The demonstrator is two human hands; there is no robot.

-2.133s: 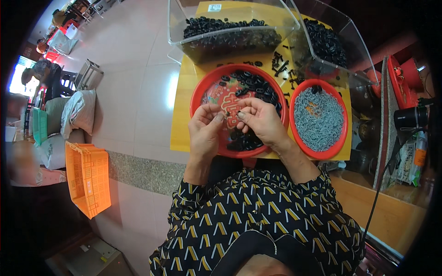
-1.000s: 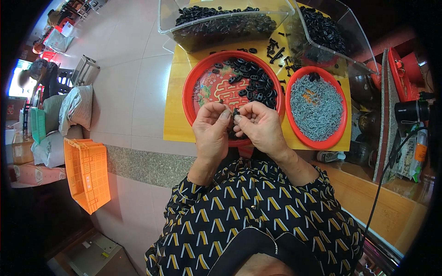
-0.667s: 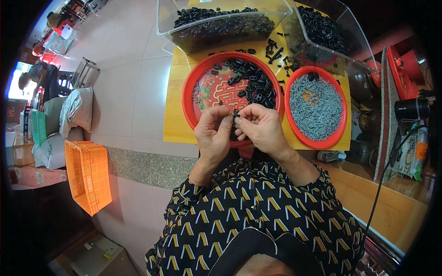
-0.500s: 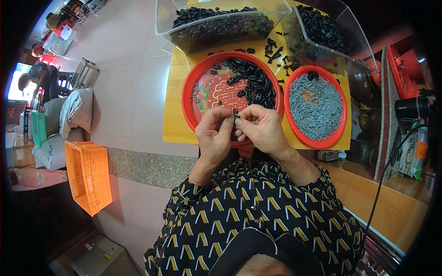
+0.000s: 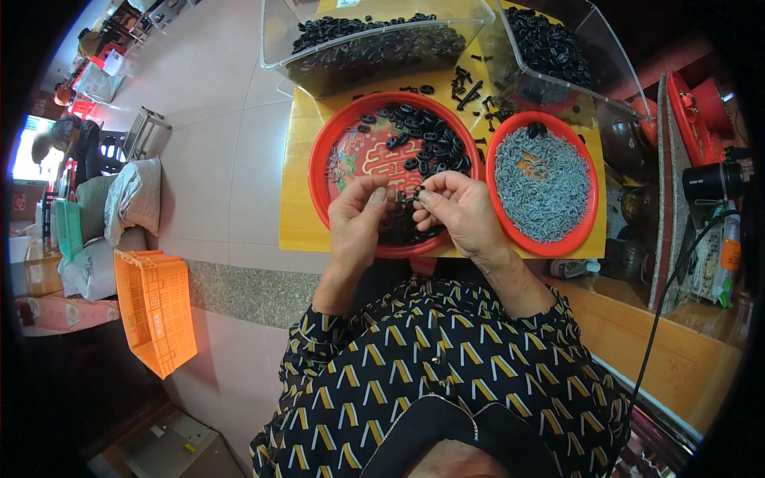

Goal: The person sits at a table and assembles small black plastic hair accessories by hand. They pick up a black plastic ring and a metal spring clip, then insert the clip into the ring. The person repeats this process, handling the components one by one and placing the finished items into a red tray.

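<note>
Both my hands are over the near part of a red round tray (image 5: pixel 319 151) with a patterned base. My right hand (image 5: pixel 464 213) pinches a small black plastic part (image 5: pixel 417 193) between thumb and fingers. Just to its left, my left hand (image 5: pixel 356 221) has thumb and forefinger closed together; what they hold is too small and dark to make out. Loose black oval two-holed pieces (image 5: pixel 434 135) lie heaped in the tray's right side, with more under my hands. A red oval tray (image 5: pixel 591 211) of small silvery screws (image 5: pixel 542 195) stands to the right.
Two clear plastic bins, one at the back (image 5: pixel 275 60) and one at the back right (image 5: pixel 617 92), hold many black pieces. Black bolt-like parts (image 5: pixel 470 94) lie on the yellow tabletop (image 5: pixel 299 215). An orange crate (image 5: pixel 159 311) and stuffed sacks (image 5: pixel 131 199) stand on the left.
My hands have drawn slightly apart, having been together at the fingertips. My right hand now shows the black part in its pinch. The view has shifted a little.
</note>
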